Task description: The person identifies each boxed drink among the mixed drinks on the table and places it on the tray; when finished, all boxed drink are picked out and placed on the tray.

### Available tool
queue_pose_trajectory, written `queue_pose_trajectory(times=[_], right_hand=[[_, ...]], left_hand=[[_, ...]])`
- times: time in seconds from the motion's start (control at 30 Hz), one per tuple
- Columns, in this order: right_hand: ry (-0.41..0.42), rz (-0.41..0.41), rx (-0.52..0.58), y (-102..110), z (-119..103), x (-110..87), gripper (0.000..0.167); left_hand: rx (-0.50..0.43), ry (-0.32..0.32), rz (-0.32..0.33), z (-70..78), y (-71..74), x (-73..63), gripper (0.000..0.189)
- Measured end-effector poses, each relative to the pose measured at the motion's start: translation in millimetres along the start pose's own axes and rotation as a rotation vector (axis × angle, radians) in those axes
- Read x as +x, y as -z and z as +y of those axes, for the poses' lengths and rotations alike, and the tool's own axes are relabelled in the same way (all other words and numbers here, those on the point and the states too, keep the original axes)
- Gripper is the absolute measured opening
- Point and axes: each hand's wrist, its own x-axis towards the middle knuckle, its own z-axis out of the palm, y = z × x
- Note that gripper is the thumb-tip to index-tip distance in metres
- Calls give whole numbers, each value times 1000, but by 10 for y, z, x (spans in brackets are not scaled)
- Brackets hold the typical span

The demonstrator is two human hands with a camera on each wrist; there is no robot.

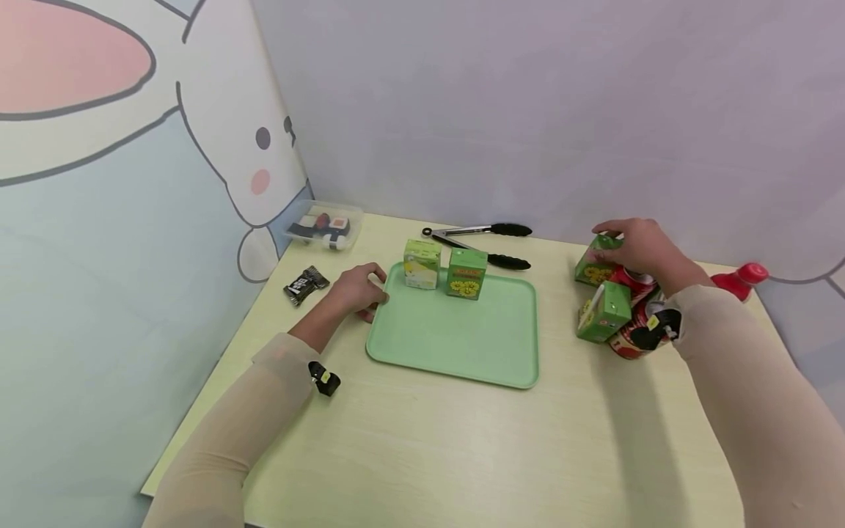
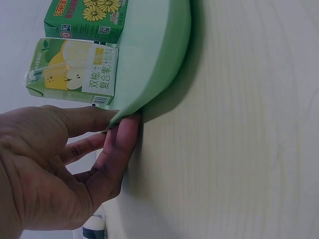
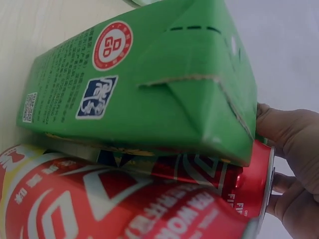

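My left hand (image 1: 359,292) pinches the left rim of a light green tray (image 1: 455,337); the left wrist view has the thumb above the rim and fingers beneath it. Standing on the tray's back part are a pale green-and-white juice carton (image 1: 422,268) and a green drink carton with yellow flowers (image 1: 466,282). At the right, my right hand (image 1: 639,246) holds another green carton (image 1: 590,270) by its upper part. In front of that one stands a green carton with a straw (image 1: 610,315), which hides most of the held carton in the right wrist view.
Red cans (image 1: 630,341) crowd beside the right-hand cartons, and a red-capped bottle (image 1: 742,279) is farther right. Black-handled tongs (image 1: 478,246) lie behind the tray. A clear box of toy sushi (image 1: 325,226) and a black-wrapped snack (image 1: 306,284) are at the left.
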Motion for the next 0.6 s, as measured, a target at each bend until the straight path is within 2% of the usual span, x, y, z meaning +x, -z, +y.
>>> queue_pose_trajectory(times=[0.27,0.6], right_hand=[[-13,-22,-4,12,13,-12,65],[33,-34,-65,-9,-34,0,64]], left_hand=[[8,-4,0,-9,4,5,41],[17,-3,-2,-6,-8,10,42]])
